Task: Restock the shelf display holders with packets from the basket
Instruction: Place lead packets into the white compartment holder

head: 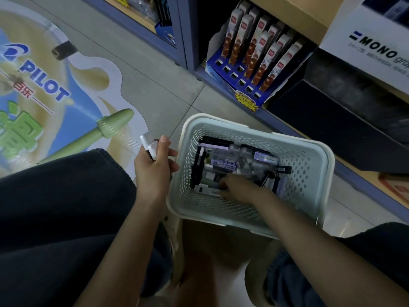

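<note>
- Left hand (155,169): fingers curled round a few white packets (148,144), held just left of the basket.
- Basket (309,156): on the floor below the shelf, with many loose packets (232,165) still inside.
- Right hand (239,187): down among those packets; I cannot tell whether it grips one.
- Display holder (230,87): back rows filled and front slots empty, so restocking looks far from finished.

A stationery shop: a low shelf (285,124) carries a blue display holder (239,85) of boxed packets (254,52) beside a MONO box (365,41), and a PILOT pen advert (44,85) covers the floor (155,69).
</note>
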Demonstrator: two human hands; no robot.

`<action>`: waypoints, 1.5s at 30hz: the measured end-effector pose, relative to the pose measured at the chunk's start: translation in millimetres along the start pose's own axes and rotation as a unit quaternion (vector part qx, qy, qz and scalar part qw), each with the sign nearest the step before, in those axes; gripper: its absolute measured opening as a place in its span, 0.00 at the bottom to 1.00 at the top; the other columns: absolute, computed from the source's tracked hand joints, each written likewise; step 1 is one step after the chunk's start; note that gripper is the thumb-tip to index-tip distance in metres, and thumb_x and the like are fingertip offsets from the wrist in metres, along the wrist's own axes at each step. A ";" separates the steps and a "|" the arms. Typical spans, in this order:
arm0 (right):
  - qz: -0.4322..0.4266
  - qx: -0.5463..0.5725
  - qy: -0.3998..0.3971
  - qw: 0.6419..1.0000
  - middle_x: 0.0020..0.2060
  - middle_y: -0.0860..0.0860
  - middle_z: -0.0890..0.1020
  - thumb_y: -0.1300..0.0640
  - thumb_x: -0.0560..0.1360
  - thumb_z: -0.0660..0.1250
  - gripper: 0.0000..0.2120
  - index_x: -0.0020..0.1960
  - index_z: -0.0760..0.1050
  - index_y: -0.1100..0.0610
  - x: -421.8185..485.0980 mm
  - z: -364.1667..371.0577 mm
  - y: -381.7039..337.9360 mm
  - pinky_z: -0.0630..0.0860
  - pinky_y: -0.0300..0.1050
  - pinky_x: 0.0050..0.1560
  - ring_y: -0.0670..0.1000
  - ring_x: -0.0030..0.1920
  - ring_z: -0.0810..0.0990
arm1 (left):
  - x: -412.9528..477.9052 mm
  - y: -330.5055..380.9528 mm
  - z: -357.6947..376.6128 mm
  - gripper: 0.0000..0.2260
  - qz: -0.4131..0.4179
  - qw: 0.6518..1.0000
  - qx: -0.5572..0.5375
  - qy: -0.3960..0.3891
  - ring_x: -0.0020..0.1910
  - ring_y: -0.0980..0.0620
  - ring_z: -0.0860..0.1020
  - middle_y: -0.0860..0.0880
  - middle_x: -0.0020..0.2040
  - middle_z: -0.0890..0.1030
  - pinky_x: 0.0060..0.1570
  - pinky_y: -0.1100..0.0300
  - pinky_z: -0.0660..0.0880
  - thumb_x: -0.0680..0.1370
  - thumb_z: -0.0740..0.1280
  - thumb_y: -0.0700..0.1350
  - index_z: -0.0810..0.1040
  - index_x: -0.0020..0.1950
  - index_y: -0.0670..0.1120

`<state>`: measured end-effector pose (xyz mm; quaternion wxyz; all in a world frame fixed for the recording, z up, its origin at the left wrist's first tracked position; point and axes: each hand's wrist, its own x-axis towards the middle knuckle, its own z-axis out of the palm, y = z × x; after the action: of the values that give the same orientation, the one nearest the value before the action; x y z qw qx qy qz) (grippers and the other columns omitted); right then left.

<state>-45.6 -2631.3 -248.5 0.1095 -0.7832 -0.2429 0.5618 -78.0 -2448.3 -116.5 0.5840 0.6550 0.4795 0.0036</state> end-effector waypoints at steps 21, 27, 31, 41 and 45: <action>-0.025 0.087 0.009 0.996 0.70 0.58 0.67 0.49 0.81 0.57 0.27 0.75 0.55 0.59 3.7 7.5 -36.5 0.69 0.52 0.64 0.58 0.66 0.69 | -7.7 -3.6 -6.6 0.16 0.035 0.999 0.012 -0.018 0.21 0.57 0.68 0.47 0.27 0.69 0.22 0.67 0.65 0.80 0.60 0.47 0.70 0.34 0.43; -0.078 0.149 0.116 0.979 0.58 0.55 0.75 0.49 0.81 0.56 0.23 0.70 0.58 0.60 -49.2 -25.1 -57.1 0.68 0.42 0.41 0.49 0.50 0.74 | -20.6 -1.4 -6.3 0.08 -0.007 0.998 -0.045 -0.032 0.24 0.55 0.74 0.49 0.27 0.74 0.24 0.65 0.71 0.79 0.63 0.41 0.75 0.40 0.44; -0.104 0.129 0.252 0.954 0.37 0.49 0.71 0.48 0.80 0.57 0.16 0.56 0.64 0.61 -85.6 -46.7 -80.8 0.65 0.47 0.35 0.51 0.36 0.72 | -41.0 0.8 -5.3 0.07 -0.031 0.993 -0.094 -0.065 0.42 0.49 0.80 0.43 0.43 0.81 0.43 0.58 0.77 0.79 0.63 0.42 0.79 0.49 0.40; -0.113 0.076 0.322 0.937 0.48 0.56 0.73 0.53 0.81 0.55 0.08 0.56 0.62 0.57 -172.3 -63.1 -127.7 0.73 0.56 0.43 0.57 0.44 0.75 | -100.1 45.7 1.1 0.10 -0.021 0.974 -0.150 -0.169 0.24 0.57 0.72 0.54 0.24 0.75 0.30 0.59 0.70 0.80 0.60 0.45 0.74 0.40 0.45; -0.133 0.035 0.314 0.939 0.56 0.57 0.67 0.63 0.79 0.57 0.16 0.66 0.59 0.60 -201.6 -61.6 -126.1 0.71 0.54 0.52 0.55 0.53 0.71 | -114.1 61.0 0.3 0.08 -0.021 0.969 -0.160 -0.188 0.34 0.49 0.77 0.48 0.33 0.80 0.43 0.50 0.74 0.80 0.62 0.44 0.76 0.42 0.45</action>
<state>-71.1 -2618.4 -4.6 0.2812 -0.8759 -0.2786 0.2759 -101.5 -2512.0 -6.4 0.7611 0.5316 0.3675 -0.0551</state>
